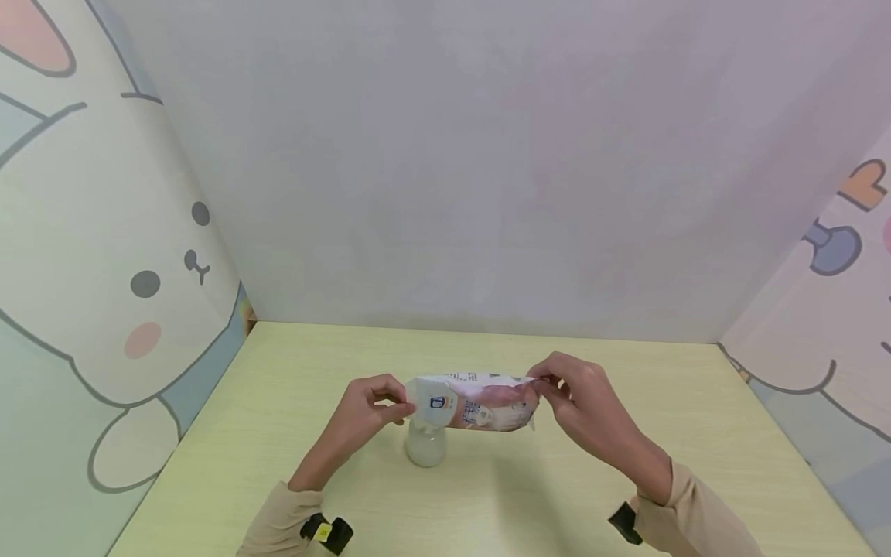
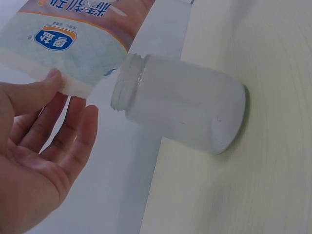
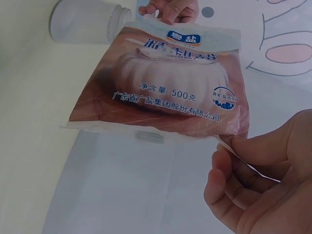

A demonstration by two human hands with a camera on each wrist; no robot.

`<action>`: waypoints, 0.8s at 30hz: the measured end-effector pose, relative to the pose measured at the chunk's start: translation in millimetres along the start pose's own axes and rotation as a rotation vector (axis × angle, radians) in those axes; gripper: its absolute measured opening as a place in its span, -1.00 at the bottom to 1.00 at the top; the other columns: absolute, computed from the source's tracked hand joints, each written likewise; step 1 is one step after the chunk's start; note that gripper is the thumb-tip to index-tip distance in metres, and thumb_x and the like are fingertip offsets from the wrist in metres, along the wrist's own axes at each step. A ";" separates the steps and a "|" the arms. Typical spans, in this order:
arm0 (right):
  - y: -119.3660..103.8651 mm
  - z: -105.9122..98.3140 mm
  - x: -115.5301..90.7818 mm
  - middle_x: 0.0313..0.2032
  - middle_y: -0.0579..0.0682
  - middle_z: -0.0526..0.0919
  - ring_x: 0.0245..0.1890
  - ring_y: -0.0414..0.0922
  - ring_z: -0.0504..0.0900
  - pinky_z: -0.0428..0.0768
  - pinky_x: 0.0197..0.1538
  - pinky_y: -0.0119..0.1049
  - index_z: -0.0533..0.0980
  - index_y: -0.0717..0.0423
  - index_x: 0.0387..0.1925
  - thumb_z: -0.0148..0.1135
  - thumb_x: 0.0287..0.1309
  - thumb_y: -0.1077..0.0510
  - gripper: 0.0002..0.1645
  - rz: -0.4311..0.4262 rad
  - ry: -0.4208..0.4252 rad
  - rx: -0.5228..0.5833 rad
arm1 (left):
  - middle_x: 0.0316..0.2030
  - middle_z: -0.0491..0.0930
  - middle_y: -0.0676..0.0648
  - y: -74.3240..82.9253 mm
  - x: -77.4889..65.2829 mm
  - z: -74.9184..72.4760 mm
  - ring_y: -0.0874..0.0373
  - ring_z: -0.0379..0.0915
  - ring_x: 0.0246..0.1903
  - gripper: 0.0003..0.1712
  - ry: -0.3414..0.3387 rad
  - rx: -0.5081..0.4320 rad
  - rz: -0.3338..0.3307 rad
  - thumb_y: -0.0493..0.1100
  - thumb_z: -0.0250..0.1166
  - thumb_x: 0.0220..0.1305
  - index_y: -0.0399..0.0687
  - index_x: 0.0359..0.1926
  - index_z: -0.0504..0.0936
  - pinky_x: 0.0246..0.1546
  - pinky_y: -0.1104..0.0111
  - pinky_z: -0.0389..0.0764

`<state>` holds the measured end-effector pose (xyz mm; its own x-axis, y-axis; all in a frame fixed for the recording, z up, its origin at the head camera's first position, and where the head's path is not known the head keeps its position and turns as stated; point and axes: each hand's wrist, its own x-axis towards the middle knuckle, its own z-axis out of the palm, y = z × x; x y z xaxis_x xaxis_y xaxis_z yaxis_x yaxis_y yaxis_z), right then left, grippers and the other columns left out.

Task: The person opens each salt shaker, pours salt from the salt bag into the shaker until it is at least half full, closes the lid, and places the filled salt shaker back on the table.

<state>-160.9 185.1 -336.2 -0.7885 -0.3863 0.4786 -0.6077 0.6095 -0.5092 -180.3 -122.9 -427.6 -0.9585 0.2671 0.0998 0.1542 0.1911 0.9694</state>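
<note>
A printed bag of salt (image 1: 480, 406) is held sideways above the table, stretched between both hands. My left hand (image 1: 369, 410) pinches the pale end of the bag between thumb and fingers. At the opposite end, my right hand (image 1: 581, 398) pinches a corner of the bag's seam, as the right wrist view also shows. Under the bag's left end stands a clear jar (image 2: 187, 102) with a threaded mouth and no lid, upright on the table. White, cloudy contents or walls show in the jar; I cannot tell which. A corner of the bag is at the jar's mouth.
The pale yellow wooden table (image 1: 292, 371) reaches back to a plain grey-white wall (image 1: 473, 170). Side walls with cartoon animal prints (image 1: 104, 232) enclose it left and right. Black straps (image 1: 327, 534) sit around the wrists.
</note>
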 end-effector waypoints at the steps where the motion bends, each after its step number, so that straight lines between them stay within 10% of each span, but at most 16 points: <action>1: 0.0 -0.1 0.0 -0.44 -0.23 0.56 -0.47 -0.32 0.47 0.50 -0.49 -0.42 0.58 0.06 -0.40 0.20 -0.01 0.57 -0.65 -0.001 0.001 0.000 | -0.31 0.60 -0.11 0.2 -0.1 0.1 0.03 0.56 -0.40 -0.81 0.000 -0.001 -0.002 -0.22 0.39 0.12 -0.24 -0.37 0.56 -0.32 0.08 0.65; 24: -2.6 -2.5 0.7 -0.43 -0.24 0.56 -0.47 -0.31 0.46 0.49 -0.50 -0.43 0.58 0.03 -0.39 0.20 -0.01 0.57 -0.63 -0.002 0.007 -0.007 | -0.30 0.61 -0.14 -1.3 -0.9 1.3 -0.30 0.53 -0.30 -0.87 0.000 -0.044 0.004 -0.29 0.37 0.12 -0.23 -0.38 0.56 -0.32 0.06 0.65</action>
<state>-159.6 185.0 -332.7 -0.7865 -0.3827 0.4848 -0.6086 0.6136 -0.5031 -179.3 -122.1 -429.3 -0.9579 0.2678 0.1039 0.1475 0.1481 0.9779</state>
